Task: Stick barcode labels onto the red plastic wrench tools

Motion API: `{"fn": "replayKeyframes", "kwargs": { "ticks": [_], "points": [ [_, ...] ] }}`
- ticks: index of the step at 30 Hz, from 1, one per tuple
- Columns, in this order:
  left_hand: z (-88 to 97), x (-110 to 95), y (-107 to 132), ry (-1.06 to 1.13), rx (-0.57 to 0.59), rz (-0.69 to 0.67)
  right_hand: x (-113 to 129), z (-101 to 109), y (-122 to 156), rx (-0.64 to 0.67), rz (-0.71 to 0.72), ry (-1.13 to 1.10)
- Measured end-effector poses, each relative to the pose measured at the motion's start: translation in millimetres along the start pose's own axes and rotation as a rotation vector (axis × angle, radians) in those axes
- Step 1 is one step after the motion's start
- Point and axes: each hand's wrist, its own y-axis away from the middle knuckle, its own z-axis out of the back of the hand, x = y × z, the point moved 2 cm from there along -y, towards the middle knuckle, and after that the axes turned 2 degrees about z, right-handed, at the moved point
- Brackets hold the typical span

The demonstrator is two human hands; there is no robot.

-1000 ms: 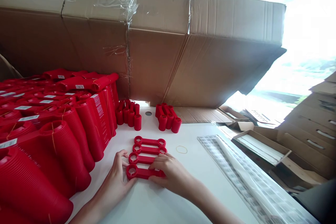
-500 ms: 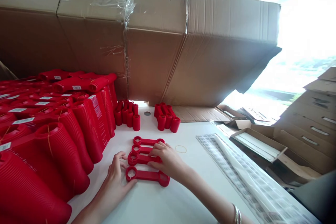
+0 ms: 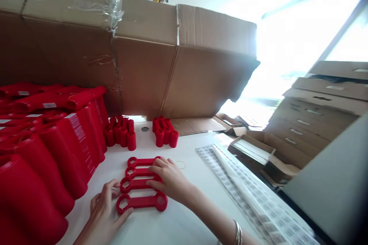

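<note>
**A:** Head cam, how'd those red plastic double-ring bars [image 3: 140,201] handle?

**B:** Look light n stiff imo, prob a bit slick, so grab the mid shank, not the rings. They lie flat on the white table [image 3: 184,222]. Left hand [image 3: 103,210] is open, just touching the nearest bar's ring end. Right hand [image 3: 169,178] has its fingers over the bars above, can't tell if it's gripping.

"What sort of place was it?"

"A packing room, I'd say."

"What showed that?"

"A big cardboard carton [image 3: 69,57] stood behind a white table [image 3: 184,149], flat boxes [image 3: 310,122] were stacked nearby, and barcode sheets [image 3: 244,187] lay near heaps of red plastic parts [image 3: 57,153]."
</note>
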Motion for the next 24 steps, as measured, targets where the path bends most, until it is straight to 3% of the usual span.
{"fn": "replayKeyframes", "kwargs": {
  "ticks": [2, 5, 7, 10, 13, 16, 19, 24],
  "points": [
    [0.4, 2, -1, -0.041, -0.069, -0.036, -15, 19, 13, -0.052, -0.11, 0.038],
    [3.3, -1, -6, -0.129, -0.151, -0.067, -54, 49, 48, -0.136, -0.386, 0.126],
    [6.2, -10, -10, -0.155, -0.133, -0.092, -84, 63, 80, -0.156, -0.625, 0.2],
    [11.0, -35, -18, -0.146, -0.074, -0.128, -119, 67, 130, -0.105, -0.912, 0.226],
    [12.0, -69, -26, -0.164, -0.064, -0.224, -138, 62, 166, -0.059, -1.025, 0.149],
    [4.6, -103, -31, -0.183, -0.042, -0.378, -146, 59, 182, -0.06, -1.04, 0.01],
    [-8.5, -134, -29, -0.134, 0.143, -0.404, -144, 66, 177, -0.126, -0.983, -0.185],
    [-26.7, -179, -17, 0.154, 0.749, -0.102, -94, 92, 135, -0.369, -0.714, -0.497]
  ]
}}
